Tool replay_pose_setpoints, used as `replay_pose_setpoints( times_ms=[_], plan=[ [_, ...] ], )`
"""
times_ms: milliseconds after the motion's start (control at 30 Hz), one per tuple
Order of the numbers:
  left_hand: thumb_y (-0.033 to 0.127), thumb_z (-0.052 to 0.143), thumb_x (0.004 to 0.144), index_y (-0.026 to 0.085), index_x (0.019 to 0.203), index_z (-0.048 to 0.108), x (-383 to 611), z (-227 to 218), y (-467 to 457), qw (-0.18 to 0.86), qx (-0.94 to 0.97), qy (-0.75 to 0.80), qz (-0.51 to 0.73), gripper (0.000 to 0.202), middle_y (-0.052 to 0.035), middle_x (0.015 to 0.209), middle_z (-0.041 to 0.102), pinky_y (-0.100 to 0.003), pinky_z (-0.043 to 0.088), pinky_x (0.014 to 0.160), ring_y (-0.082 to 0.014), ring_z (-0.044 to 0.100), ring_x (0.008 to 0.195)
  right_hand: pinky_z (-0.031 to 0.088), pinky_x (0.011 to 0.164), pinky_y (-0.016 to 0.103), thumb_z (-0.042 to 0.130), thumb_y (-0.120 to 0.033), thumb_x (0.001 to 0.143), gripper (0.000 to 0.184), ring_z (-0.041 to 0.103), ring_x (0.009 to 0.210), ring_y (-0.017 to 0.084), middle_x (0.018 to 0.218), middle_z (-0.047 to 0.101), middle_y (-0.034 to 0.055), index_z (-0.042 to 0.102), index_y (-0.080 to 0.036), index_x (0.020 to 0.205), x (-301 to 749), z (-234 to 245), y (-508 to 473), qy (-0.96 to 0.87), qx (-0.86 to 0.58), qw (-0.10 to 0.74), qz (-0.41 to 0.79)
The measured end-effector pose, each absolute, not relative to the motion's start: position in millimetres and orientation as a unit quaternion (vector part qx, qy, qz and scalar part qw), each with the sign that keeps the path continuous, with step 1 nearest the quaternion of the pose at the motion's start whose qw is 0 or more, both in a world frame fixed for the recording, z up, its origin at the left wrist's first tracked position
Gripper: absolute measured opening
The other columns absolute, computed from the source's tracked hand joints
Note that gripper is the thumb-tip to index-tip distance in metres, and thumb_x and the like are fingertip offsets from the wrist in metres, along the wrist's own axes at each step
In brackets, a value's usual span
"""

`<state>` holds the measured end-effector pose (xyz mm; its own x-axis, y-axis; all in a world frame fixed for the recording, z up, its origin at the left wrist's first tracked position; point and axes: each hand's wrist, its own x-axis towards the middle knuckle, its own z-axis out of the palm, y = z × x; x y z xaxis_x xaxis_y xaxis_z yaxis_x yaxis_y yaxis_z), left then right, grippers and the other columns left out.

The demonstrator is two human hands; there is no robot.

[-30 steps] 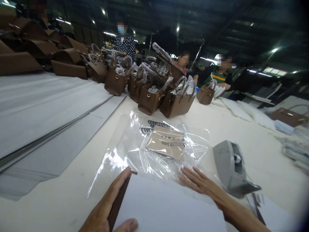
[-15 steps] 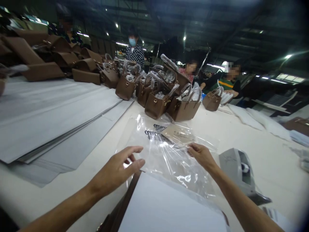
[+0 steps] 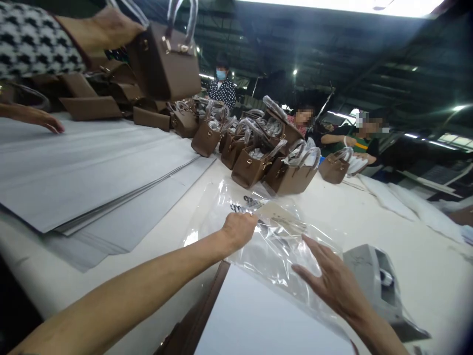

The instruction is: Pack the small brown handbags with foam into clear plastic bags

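Observation:
In front of me lies a clear plastic bag [image 3: 269, 264] with dark lettering near its far end. A tan card [image 3: 283, 219] shows at that far end, under or in the film. My left hand [image 3: 240, 230] is closed on the plastic bag beside the lettering. Over the right part of the film is my right hand [image 3: 330, 276], its thumb and fingers spread, holding nothing. Nearest me, a white sheet [image 3: 258, 315] covers a brown handbag [image 3: 207, 310], of which only an edge shows at the left. The near end of the plastic reaches over the sheet.
A grey tape dispenser [image 3: 371, 278] stands at my right. Wide grey-white sheets [image 3: 121, 162] are stacked at the left. Several brown handbags [image 3: 254, 165] stand beyond the plastic. At upper left, a co-worker's hand [image 3: 116, 24] holds up another handbag [image 3: 166, 64]. Other people work farther back.
My left hand has moved right and closed on the plastic. My right hand has let go of the film and opened. A co-worker's arms and a raised handbag have come in at upper left.

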<state>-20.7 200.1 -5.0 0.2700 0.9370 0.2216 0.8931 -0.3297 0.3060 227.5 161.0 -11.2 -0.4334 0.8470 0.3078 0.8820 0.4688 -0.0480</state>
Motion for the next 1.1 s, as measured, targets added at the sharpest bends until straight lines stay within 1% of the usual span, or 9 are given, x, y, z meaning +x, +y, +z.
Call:
replay_pose_setpoints(
  times_ms=[67, 200, 300, 467, 600, 767, 867, 1000, 1100],
  plan=[
    [0.007, 0.043, 0.077, 0.011, 0.088, 0.06, -16, -8, 195, 0.081, 0.791, 0.573, 0.198, 0.021, -0.0145, 0.083, 0.064, -0.042, 0.047, 0.072, -0.029, 0.062, 0.082, 0.041, 0.089, 0.046, 0.051, -0.05, 0.078, 0.071, 0.047, 0.111, 0.03, 0.124, 0.049, 0.0161, 0.033, -0.01, 0.134, 225, -17, 158, -0.845, -0.5, 0.117, -0.151],
    [0.008, 0.044, 0.077, 0.014, 0.085, 0.06, -31, -14, 196, 0.122, 0.759, 0.585, 0.259, 0.019, -0.0131, 0.091, 0.062, -0.044, 0.043, 0.08, -0.029, 0.058, 0.093, 0.045, 0.069, 0.034, 0.038, -0.019, 0.088, 0.029, 0.057, 0.077, 0.02, 0.084, 0.063, 0.0086, 0.056, -0.011, 0.109, 246, -32, 157, -0.82, -0.514, 0.08, -0.24],
    [0.011, 0.046, 0.078, 0.014, 0.079, 0.059, -56, -22, 203, 0.162, 0.701, 0.614, 0.325, 0.014, -0.0132, 0.095, 0.06, -0.042, 0.042, 0.08, -0.0308, 0.053, 0.102, 0.043, 0.072, 0.029, 0.045, -0.022, 0.087, 0.023, 0.056, 0.08, 0.017, 0.085, 0.063, 0.0062, 0.059, -0.013, 0.102, 270, -48, 148, -0.843, -0.451, 0.146, -0.254],
    [0.022, 0.04, 0.085, 0.015, 0.088, 0.055, -69, -34, 202, 0.308, 0.595, 0.597, 0.441, 0.017, -0.0081, 0.082, 0.063, -0.021, 0.04, 0.046, -0.0194, 0.063, 0.076, 0.043, 0.071, 0.028, 0.048, -0.021, 0.084, 0.026, 0.057, 0.085, 0.018, 0.091, 0.064, 0.0032, 0.057, -0.02, 0.108, 288, -84, 121, -0.819, -0.456, 0.166, -0.305],
    [0.02, 0.037, 0.085, 0.014, 0.099, 0.046, -65, -37, 193, 0.394, 0.514, 0.546, 0.532, 0.017, -0.0093, 0.091, 0.062, -0.016, 0.035, 0.039, -0.0143, 0.064, 0.074, 0.047, 0.064, 0.034, 0.039, -0.03, 0.085, 0.026, 0.057, 0.089, 0.025, 0.097, 0.061, 0.0083, 0.061, -0.019, 0.096, 297, -100, 106, -0.73, -0.636, 0.215, -0.124],
    [0.025, 0.047, 0.082, 0.02, 0.121, 0.036, -68, -45, 180, 0.39, 0.483, 0.529, 0.578, 0.041, -0.0033, 0.092, 0.054, -0.026, 0.049, 0.071, -0.0114, 0.059, 0.079, 0.036, 0.033, 0.022, 0.065, -0.041, 0.064, 0.032, 0.054, 0.053, 0.016, 0.079, 0.064, 0.0067, 0.059, -0.022, 0.089, 304, -89, 110, -0.429, -0.706, 0.445, 0.345],
    [0.03, 0.058, 0.075, 0.027, 0.126, 0.04, -68, -53, 173, 0.358, 0.533, 0.541, 0.543, 0.054, 0.0013, 0.086, 0.047, -0.03, 0.045, 0.081, -0.0125, 0.053, 0.081, 0.029, 0.027, 0.016, 0.065, -0.038, 0.063, 0.033, 0.054, 0.049, 0.012, 0.085, 0.065, 0.0095, 0.052, -0.021, 0.089, 306, -88, 119, -0.358, -0.662, 0.493, 0.437],
    [0.038, 0.056, 0.077, 0.027, 0.112, 0.059, -66, -62, 168, 0.32, 0.608, 0.553, 0.471, 0.037, 0.0016, 0.074, 0.043, -0.032, 0.039, 0.084, -0.0146, 0.046, 0.073, 0.052, 0.047, 0.019, 0.069, -0.021, 0.059, 0.038, 0.064, 0.075, 0.017, 0.093, 0.062, 0.0089, 0.05, -0.018, 0.092, 306, -98, 124, -0.253, -0.595, 0.572, 0.504],
    [0.044, 0.044, 0.083, 0.028, 0.114, 0.058, -63, -62, 167, 0.322, 0.643, 0.552, 0.422, 0.037, 0.0013, 0.07, 0.044, -0.032, 0.038, 0.082, -0.016, 0.047, 0.072, 0.055, 0.074, 0.029, 0.067, -0.021, 0.06, 0.036, 0.063, 0.085, 0.018, 0.089, 0.062, 0.0046, 0.048, -0.02, 0.091, 305, -109, 125, -0.252, -0.584, 0.603, 0.482]
  ],
)
